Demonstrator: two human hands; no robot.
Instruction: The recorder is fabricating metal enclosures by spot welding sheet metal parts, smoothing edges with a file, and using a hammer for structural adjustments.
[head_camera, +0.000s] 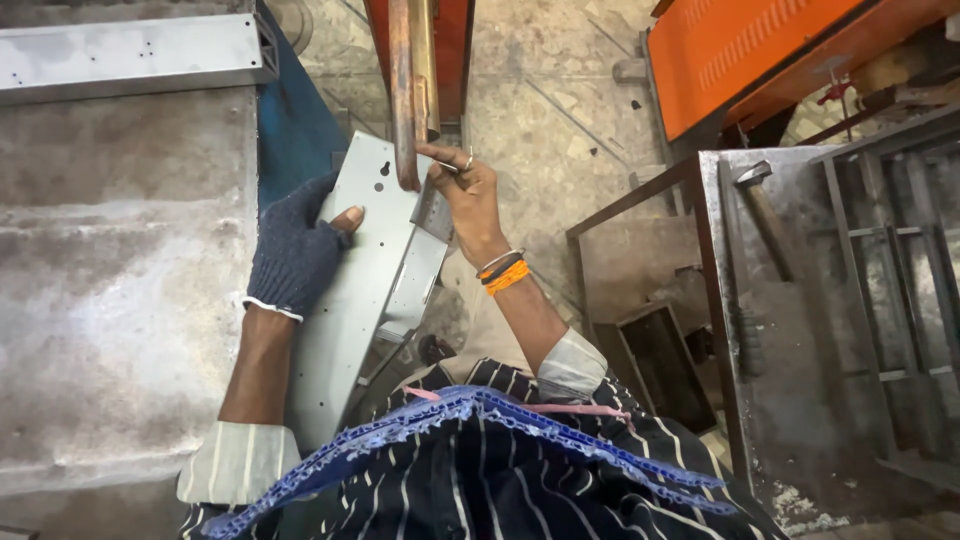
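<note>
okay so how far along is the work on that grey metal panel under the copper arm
Done: the grey sheet-metal panel is already punched and folded, and its top end sits under the copper arm. In hand: the gloved left hand steadies the panel, and the bare right hand holds a small bracket against its edge. Left: no finished join is visible there; a second panel waits on the bench.

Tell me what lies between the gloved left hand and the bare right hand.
In the head view, the grey punched sheet-metal channel spans the gap between the left hand and the right hand. The rusty vertical bar comes down onto it beside the right hand.
</note>
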